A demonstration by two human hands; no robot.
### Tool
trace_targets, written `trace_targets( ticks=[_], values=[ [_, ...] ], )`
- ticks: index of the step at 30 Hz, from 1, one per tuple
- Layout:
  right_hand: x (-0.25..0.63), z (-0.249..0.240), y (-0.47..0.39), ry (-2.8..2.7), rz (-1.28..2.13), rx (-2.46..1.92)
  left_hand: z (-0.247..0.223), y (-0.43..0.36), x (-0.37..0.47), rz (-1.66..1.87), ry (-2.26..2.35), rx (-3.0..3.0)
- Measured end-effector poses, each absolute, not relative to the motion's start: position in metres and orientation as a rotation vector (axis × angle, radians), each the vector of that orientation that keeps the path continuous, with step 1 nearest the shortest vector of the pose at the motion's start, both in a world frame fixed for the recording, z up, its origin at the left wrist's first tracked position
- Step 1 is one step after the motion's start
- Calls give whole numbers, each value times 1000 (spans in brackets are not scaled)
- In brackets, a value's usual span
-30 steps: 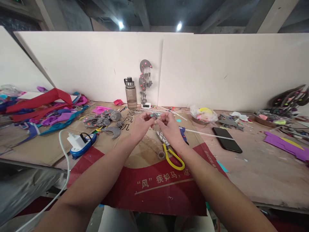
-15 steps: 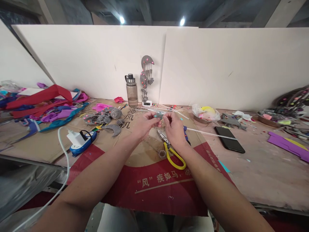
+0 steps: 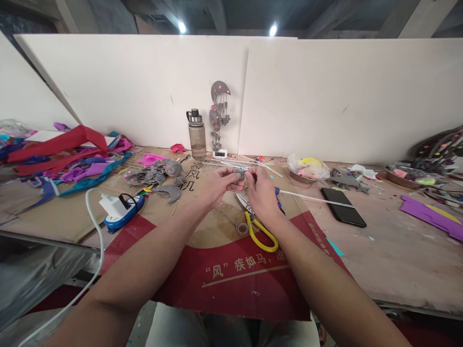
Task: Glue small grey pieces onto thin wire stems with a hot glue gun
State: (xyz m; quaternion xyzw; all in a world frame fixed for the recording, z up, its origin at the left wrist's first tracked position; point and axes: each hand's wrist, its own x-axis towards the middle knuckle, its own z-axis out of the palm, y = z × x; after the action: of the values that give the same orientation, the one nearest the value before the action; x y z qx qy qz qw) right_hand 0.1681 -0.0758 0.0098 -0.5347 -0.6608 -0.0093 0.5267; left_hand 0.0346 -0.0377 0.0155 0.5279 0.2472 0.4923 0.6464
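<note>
Over the cardboard sheet [image 3: 231,294], my left hand [image 3: 222,185] pinches a small grey-green piece [image 3: 239,172] between thumb and fingers. My right hand [image 3: 262,190] is closed at the right side of the same piece, fingertips pressed together; whatever is between them is too small to make out. Yellow-handled scissors [image 3: 261,236] lie just below my right hand, blades pointing up toward the hands. A small ring of grey thread [image 3: 242,228] is beside their handles. Part of a blue-handled tool [image 3: 278,197] shows behind my right wrist.
Grey felt pieces with a yarn ball [image 3: 173,168] and a crescent [image 3: 170,193] lie left. Behind stand a bottle [image 3: 197,137] and a hanging moon ornament [image 3: 220,106]. A phone [image 3: 343,207] and a bowl [image 3: 307,169] are right; a power strip [image 3: 125,217] with a cable is left.
My fingertips have come slightly closer together around the small piece. The whole view has shifted very slightly; the other objects lie as before.
</note>
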Motion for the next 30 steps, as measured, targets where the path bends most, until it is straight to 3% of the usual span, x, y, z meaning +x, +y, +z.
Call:
trace_targets(
  ticks=[24, 30],
  values=[
    [166, 9, -78, -1586, -88, -1292, 13, -35, 31, 1144, 671, 1391],
    [170, 8, -77, -1572, -89, -1292, 13, -29, 26, 983, 537, 1409]
  ],
)
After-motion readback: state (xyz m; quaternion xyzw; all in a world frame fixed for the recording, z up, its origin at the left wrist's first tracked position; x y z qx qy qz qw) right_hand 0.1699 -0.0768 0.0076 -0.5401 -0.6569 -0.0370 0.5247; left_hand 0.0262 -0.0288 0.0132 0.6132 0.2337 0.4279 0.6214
